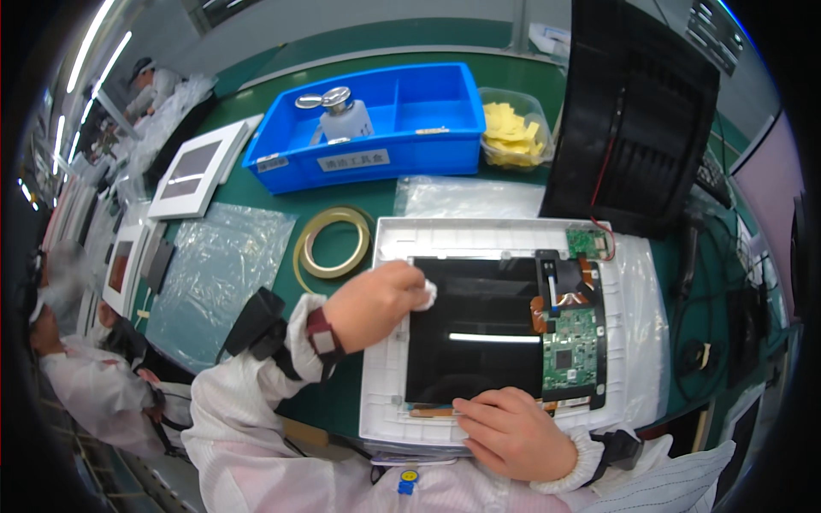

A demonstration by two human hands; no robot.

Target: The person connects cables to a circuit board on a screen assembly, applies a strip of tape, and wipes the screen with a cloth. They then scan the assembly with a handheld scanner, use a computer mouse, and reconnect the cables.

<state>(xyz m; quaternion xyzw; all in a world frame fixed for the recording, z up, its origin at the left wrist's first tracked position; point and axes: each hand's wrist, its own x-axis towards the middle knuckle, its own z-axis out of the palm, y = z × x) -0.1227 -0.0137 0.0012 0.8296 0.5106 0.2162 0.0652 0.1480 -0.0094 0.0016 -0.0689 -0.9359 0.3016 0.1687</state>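
A white plastic frame (389, 376) lies on the green table with a glossy black panel (475, 308) set in it. Green circuit boards (571, 350) and orange flex cables sit along the panel's right side. My left hand (376, 303) is closed around a small white wipe (425, 295) and presses it on the panel's upper left corner. My right hand (511, 432) rests on the frame's near edge, fingers pressing at the panel's lower edge by an orange strip (432, 411).
A roll of yellowish tape (332, 242) lies left of the frame beside clear plastic bags (218, 265). Behind are a blue bin (410, 128) holding a pump bottle (342, 115), a tub of yellow pads (511, 132) and a black stand (637, 120). More white frames (192, 167) and other people are at left.
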